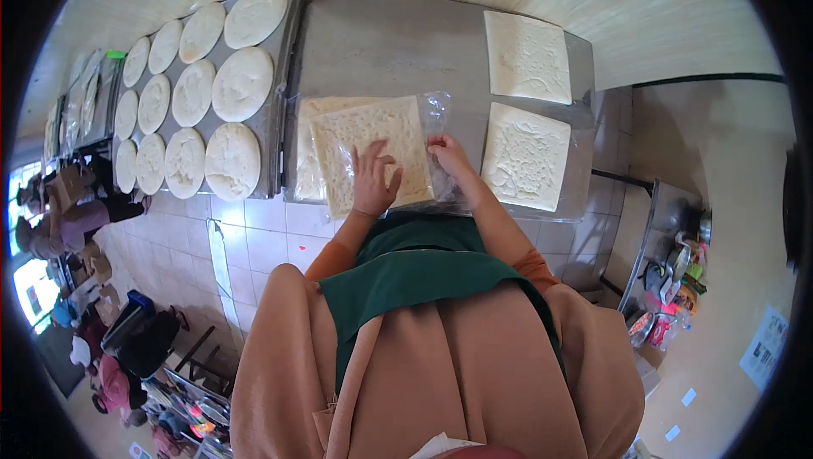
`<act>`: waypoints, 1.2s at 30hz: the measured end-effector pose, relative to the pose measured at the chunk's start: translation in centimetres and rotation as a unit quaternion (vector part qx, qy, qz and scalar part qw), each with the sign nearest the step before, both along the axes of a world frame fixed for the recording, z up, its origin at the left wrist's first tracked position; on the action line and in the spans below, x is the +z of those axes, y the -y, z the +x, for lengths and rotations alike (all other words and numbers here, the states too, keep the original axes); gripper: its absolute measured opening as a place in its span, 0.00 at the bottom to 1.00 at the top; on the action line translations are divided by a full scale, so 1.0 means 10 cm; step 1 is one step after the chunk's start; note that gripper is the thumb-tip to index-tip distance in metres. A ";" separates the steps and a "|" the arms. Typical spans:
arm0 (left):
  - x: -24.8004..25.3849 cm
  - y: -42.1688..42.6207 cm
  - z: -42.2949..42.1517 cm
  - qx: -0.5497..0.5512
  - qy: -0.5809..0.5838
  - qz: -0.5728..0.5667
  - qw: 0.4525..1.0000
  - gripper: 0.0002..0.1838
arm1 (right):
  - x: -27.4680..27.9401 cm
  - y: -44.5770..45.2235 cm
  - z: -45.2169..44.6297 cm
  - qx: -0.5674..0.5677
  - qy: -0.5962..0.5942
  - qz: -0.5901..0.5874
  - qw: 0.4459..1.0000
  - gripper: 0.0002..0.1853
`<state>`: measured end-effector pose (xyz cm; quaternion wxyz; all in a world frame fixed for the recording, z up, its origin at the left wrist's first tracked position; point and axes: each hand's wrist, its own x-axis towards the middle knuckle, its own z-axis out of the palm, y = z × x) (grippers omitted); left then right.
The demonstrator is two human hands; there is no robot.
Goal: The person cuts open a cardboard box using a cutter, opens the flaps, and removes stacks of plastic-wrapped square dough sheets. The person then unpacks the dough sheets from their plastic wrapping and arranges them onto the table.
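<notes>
A square, dimpled flatbread lies at a slant near the table's front edge, inside or under clear film. Beneath it, another pale square flatbread shows along the left and top edges. My left hand rests on the upper flatbread, fingers spread. At the bread's right side, the fingers of my right hand are closed on the loose edge of a clear plastic bag. Two more square flatbreads lie to the right, one far and one near.
The grey metal table stands against a wall. Left of it, another metal table carries rows of round flatbreads. A side table with bags and bowls is at the right. Several people are at the far left.
</notes>
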<state>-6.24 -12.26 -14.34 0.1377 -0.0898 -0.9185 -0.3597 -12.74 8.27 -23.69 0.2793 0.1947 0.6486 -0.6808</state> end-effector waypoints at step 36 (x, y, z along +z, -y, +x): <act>-0.67 1.43 1.22 0.191 0.466 0.211 0.838 0.16 | 0.44 0.07 0.02 0.172 0.076 0.021 0.982 0.27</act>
